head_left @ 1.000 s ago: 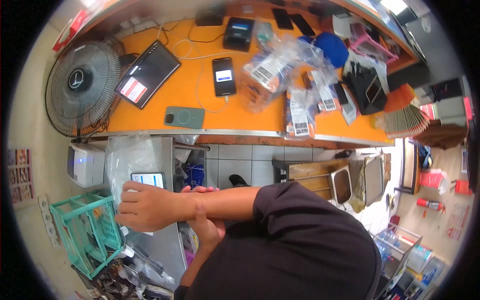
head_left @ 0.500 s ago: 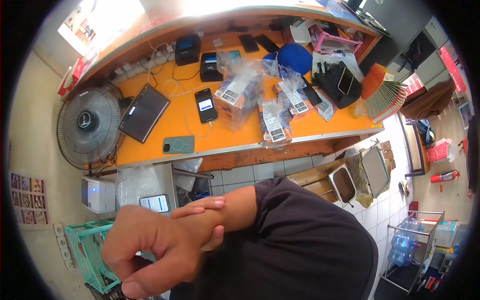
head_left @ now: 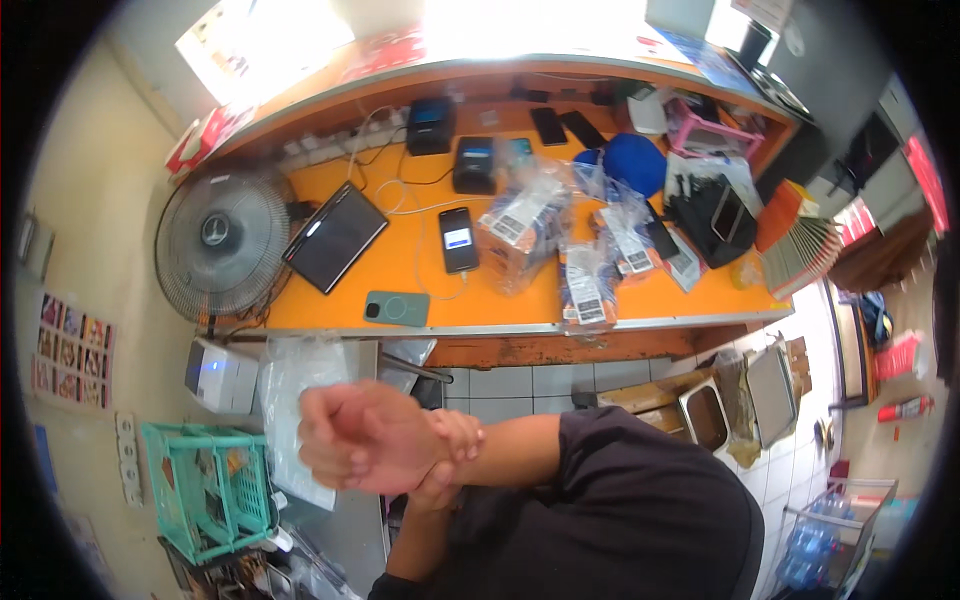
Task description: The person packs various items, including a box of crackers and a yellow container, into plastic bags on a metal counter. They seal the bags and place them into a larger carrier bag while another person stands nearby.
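My right arm, in a dark sleeve, reaches across from the right. The right hand (head_left: 362, 437) is curled into a loose, slightly blurred fist with nothing visible in it. My left hand (head_left: 445, 455) comes up from below, its fingers and thumb wrapped round the right wrist. Behind the fist, clear plastic bags (head_left: 300, 390) lie on a low grey surface. On the orange desk beyond, the nearest things are a phone in a green case (head_left: 397, 308) and a black phone with a lit screen (head_left: 460, 240), plugged into a cable.
A fan (head_left: 222, 240) and a black laptop-like device (head_left: 337, 238) stand left on the desk (head_left: 500, 310). Plastic-wrapped parcels (head_left: 588, 290) sit at its front edge. A white printer-like box (head_left: 220, 375) and a green plastic rack (head_left: 205, 490) are at lower left; metal trays (head_left: 772, 390) stand right.
Both hands have moved away from the camera, and the right fist has turned. The left forearm now shows. The view has shifted, and the phone on the plastic bags is no longer visible.
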Action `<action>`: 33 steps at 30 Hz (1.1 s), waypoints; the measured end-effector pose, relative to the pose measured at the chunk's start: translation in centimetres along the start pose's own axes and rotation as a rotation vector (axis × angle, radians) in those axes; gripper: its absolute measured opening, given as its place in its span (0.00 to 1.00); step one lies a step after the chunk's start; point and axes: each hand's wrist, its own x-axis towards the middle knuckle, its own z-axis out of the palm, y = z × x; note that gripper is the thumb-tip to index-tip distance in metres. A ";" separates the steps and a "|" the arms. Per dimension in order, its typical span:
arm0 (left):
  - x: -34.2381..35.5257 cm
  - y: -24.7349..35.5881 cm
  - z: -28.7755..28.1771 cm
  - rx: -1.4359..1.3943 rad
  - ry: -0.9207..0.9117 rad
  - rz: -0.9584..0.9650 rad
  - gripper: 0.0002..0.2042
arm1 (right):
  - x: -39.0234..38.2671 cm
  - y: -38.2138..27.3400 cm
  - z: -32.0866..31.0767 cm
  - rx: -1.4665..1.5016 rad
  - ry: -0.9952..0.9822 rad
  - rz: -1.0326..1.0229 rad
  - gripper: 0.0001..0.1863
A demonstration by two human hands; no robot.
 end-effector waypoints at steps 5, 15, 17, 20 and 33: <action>-2.1 -1.6 0.2 -0.018 0.341 -0.177 0.13 | -1.6 -0.6 -2.3 0.174 0.128 -0.082 0.31; -13.5 -2.0 0.0 0.673 1.021 0.012 0.21 | -4.3 11.5 -8.6 -0.386 0.732 0.026 0.24; -16.5 -1.4 1.0 0.798 1.136 0.216 0.22 | -5.3 14.9 -7.4 -0.212 0.750 0.137 0.22; -21.3 0.7 3.9 0.681 1.339 0.440 0.21 | -8.2 22.0 -4.6 -0.055 0.724 0.433 0.18; -46.1 0.3 11.2 -0.231 2.088 1.076 0.27 | -31.6 48.7 1.8 -0.686 0.198 1.153 0.15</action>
